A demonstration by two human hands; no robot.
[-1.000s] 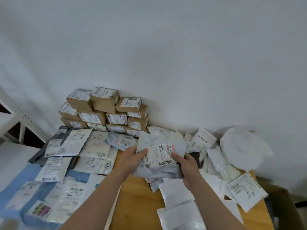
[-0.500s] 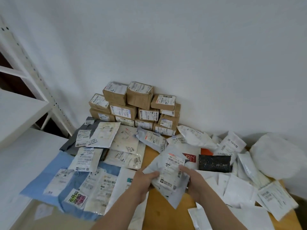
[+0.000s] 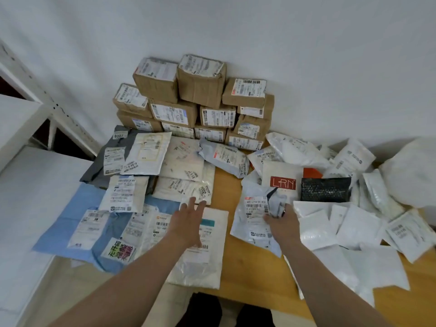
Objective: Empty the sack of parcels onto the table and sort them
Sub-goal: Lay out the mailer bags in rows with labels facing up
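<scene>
My right hand (image 3: 282, 224) pinches a crumpled grey mailer bag with a white barcode label (image 3: 256, 217), held just above the wooden table (image 3: 228, 185). My left hand (image 3: 188, 220) is stretched flat with straight fingers over the laid-out flat mailers (image 3: 141, 192) on the left, holding nothing. Brown cardboard parcels (image 3: 195, 100) are stacked against the wall at the back. An unsorted heap of white mailers (image 3: 349, 223) covers the right side. A white sack (image 3: 412, 171) lies crumpled at the far right.
A white shelf rack (image 3: 28, 119) stands at the left. A black padded envelope (image 3: 325, 188) and a white box marked LRN (image 3: 282, 178) lie in the heap. Blue bags (image 3: 70, 218) and a grey one (image 3: 99, 171) lie under the sorted mailers. Bare table strip runs down the middle.
My left hand has let go of the grey mailer and reached left over the sorted rows. My right hand alone now holds the mailer, lower and further right. The view swung left.
</scene>
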